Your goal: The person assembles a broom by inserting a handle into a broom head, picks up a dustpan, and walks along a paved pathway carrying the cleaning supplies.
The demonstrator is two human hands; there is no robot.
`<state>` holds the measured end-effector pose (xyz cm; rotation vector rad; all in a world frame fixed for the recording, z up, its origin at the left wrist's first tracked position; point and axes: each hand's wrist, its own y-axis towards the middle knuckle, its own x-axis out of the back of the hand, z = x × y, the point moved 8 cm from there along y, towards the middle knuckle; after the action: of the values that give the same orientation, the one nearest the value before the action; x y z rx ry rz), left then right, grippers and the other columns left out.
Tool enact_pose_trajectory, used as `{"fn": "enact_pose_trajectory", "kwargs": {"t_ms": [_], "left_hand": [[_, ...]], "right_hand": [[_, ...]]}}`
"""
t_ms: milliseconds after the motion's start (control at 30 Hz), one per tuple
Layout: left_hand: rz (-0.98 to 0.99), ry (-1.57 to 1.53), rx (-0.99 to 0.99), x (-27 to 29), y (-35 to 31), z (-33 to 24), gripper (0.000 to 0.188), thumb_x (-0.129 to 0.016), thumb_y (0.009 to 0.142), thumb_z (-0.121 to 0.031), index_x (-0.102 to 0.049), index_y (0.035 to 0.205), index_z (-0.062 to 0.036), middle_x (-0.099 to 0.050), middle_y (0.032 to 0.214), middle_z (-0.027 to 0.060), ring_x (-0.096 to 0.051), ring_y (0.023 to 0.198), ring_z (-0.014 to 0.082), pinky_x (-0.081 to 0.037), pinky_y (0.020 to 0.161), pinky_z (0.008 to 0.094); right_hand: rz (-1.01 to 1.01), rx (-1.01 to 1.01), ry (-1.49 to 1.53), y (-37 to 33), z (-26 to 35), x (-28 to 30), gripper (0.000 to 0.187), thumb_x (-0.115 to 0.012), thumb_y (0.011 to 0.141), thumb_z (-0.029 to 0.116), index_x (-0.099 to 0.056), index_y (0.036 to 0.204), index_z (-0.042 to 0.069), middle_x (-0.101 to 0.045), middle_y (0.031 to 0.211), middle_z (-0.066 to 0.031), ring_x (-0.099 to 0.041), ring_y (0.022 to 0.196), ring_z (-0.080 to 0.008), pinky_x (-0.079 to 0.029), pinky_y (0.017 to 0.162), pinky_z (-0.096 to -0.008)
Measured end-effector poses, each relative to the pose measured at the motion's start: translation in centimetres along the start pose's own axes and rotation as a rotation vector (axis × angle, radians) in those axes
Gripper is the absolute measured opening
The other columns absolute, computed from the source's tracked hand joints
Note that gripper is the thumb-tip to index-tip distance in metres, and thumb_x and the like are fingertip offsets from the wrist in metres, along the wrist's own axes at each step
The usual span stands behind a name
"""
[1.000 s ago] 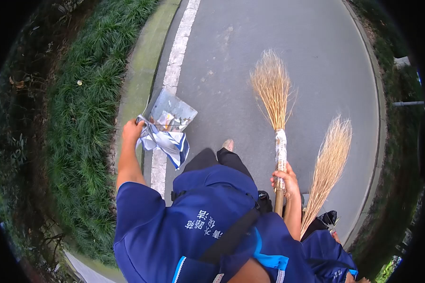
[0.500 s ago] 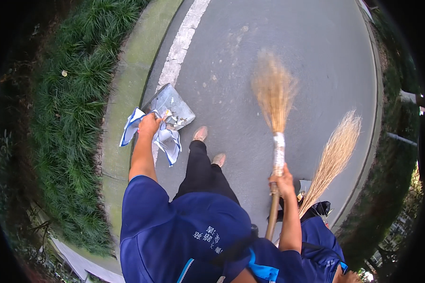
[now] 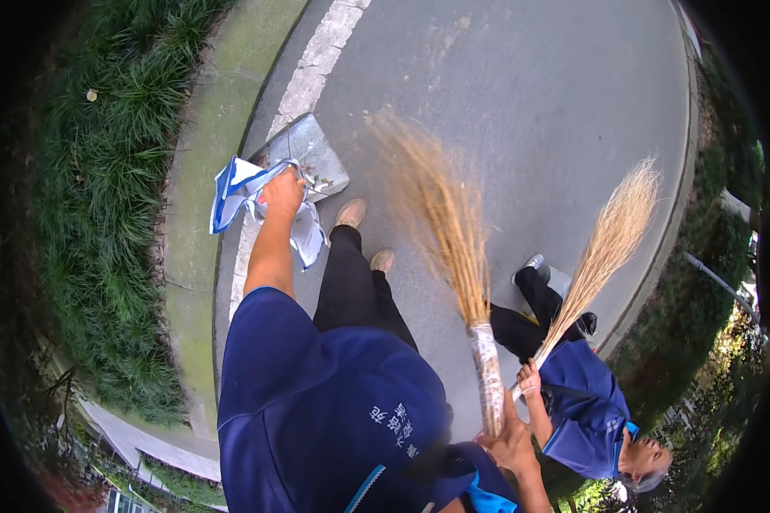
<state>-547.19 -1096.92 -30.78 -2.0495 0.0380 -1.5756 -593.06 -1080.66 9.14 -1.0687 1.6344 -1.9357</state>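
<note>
My left hand [image 3: 283, 190] is closed on a crumpled white sheet with blue edges [image 3: 308, 232], which hangs loosely on both sides of the fist. Just beyond that hand is a grey metal dustpan [image 3: 318, 154] with some debris in it; whether I also grip its handle is hidden. My right hand [image 3: 512, 446] is wrapped round the handle of a straw broom [image 3: 453, 248], near a white binding. The broom's bristles fan out over the grey road ahead of my shoes and are smeared by motion.
To the right, a co-worker [image 3: 577, 402] in dark blue holds another straw broom [image 3: 614, 235]. A painted white line [image 3: 321, 64] runs along the left side, beside a mossy curb [image 3: 205, 137] and a grassy bed [image 3: 120, 188]. Another curb [image 3: 691, 154] bounds the road's right side.
My broom's bristles have swung to the left, and my right hand has come closer to my body. The dustpan and sheet sit slightly farther up. More of the co-worker shows.
</note>
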Motion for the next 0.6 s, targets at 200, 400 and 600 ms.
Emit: {"fn": "enact_pose_trajectory", "kwargs": {"t_ms": [200,400,600], "left_hand": [[0.006,-0.013,-0.013,-0.5,0.3,-1.5,0.03,-0.065,0.076,-0.032,-0.059,0.089,-0.0057,-0.065,0.084,0.0149,-0.063,0.081,0.0322,-0.047,0.071,0.0435],[-0.026,-0.019,0.015,0.6,-0.8,-1.2,0.03,-0.066,0.075,-0.03,-0.059,0.088,-0.0048,-0.065,0.084,0.0155,-0.063,0.083,0.0311,-0.046,0.073,0.0434],[-0.025,-0.034,0.01,-0.1,-0.9,-0.9,0.032,-0.064,0.076,-0.031,-0.056,0.09,-0.0037,-0.064,0.086,0.0163,-0.061,0.085,0.0341,-0.044,0.073,0.0487]], "right_hand": [[0.004,-0.011,-0.191,7.9,-4.5,-3.1,0.092,-0.07,0.061,0.008,-0.02,0.137,-0.004,-0.061,0.092,-0.0284,-0.063,0.086,-0.035,-0.05,0.076,-0.0352],[0.133,0.186,-0.229,2.2,-0.8,-3.5,0.087,-0.065,0.062,0.005,-0.021,0.136,-0.006,-0.061,0.089,-0.03,-0.062,0.086,-0.0384,-0.048,0.079,-0.0366],[-0.185,0.213,-0.081,4.8,-0.2,1.6,0.092,-0.063,0.061,-0.001,-0.015,0.14,-0.001,-0.061,0.086,-0.0264,-0.065,0.078,-0.0328,-0.051,0.072,-0.0326]]}}
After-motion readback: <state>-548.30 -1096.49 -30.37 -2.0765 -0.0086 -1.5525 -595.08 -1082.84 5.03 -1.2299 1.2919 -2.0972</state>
